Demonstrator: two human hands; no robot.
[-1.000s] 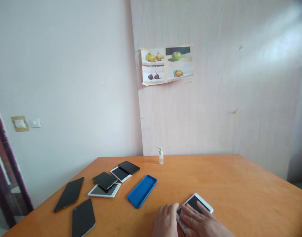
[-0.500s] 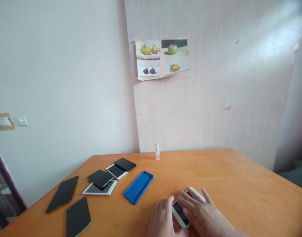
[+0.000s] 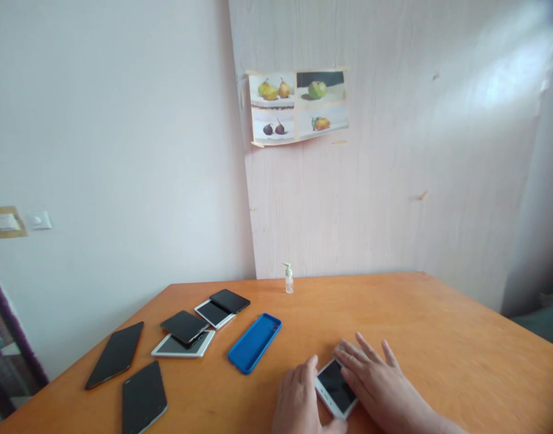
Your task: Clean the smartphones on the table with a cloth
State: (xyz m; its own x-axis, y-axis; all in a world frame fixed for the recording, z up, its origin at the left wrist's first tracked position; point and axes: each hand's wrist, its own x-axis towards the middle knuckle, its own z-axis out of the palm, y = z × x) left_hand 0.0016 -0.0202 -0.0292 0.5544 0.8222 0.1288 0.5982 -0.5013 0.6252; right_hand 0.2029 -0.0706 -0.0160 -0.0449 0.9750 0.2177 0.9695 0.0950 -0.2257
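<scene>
A white smartphone (image 3: 337, 386) with a dark screen lies face up on the wooden table, close to the front. My left hand (image 3: 299, 398) steadies it along its left edge, fingers on the far side and thumb at the near corner. Across the phone's upper right part lies my right hand (image 3: 373, 377), flat, with its fingers stretched and partly spread; they hide that end of the screen. Left of both hands rests a blue phone case (image 3: 255, 343), its open side up.
Several phones lie at the left, including a black one (image 3: 116, 354), another dark one (image 3: 144, 398), and two stacked pairs with white phones (image 3: 181, 346) underneath. A small pump bottle (image 3: 289, 281) stands at the table's back edge (image 3: 358, 278), before the wall.
My right hand has shifted slightly right and up across the phone, with its fingers more spread, so more of the screen shows. My left hand has stayed nearly in place.
</scene>
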